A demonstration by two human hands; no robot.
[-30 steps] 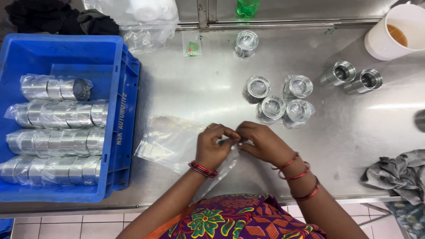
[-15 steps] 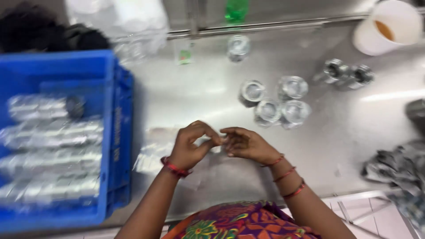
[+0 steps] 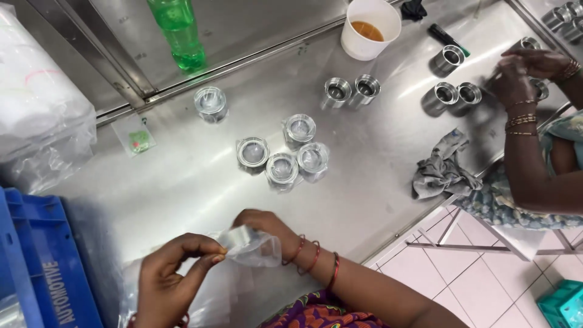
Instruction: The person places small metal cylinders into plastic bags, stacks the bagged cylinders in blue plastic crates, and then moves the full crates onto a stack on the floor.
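A stainless steel desk (image 3: 182, 182) fills the head view, with a raised metal rail along its far side and pale floor tiles showing beyond its near right edge.

At the bottom of this view, the person's left hand (image 3: 173, 276) pinches the edge of a small clear plastic bag (image 3: 252, 246) between thumb and forefinger, fingers closed on the film. The right hand (image 3: 264, 225) lies just behind the bag, its fingers curled against the far side of it and partly hidden by the plastic, so how tightly they grip cannot be told for sure; they do touch the bag. The bag is held just above the near part of the desk, over a loose heap of more clear plastic (image 3: 206, 304).

Farther up the desk stand four bagged metal rings (image 3: 282, 155) in a close cluster, with a fifth bagged ring (image 3: 210, 103) alone near the rail. Two bare metal cylinders (image 3: 351, 91) stand side by side to the right of them. A white cup of brown liquid (image 3: 369, 27) stands beyond them, and a green bottle (image 3: 179, 33) stands behind the rail. A blue crate (image 3: 36, 261) sits at the lower left, a big white plastic sack (image 3: 36, 115) above it. A grey rag (image 3: 443, 167) lies at the desk's right edge.

At the far right a co-worker's hands (image 3: 516, 73), wrists ringed with bangles, work over more metal cylinders (image 3: 452, 94).
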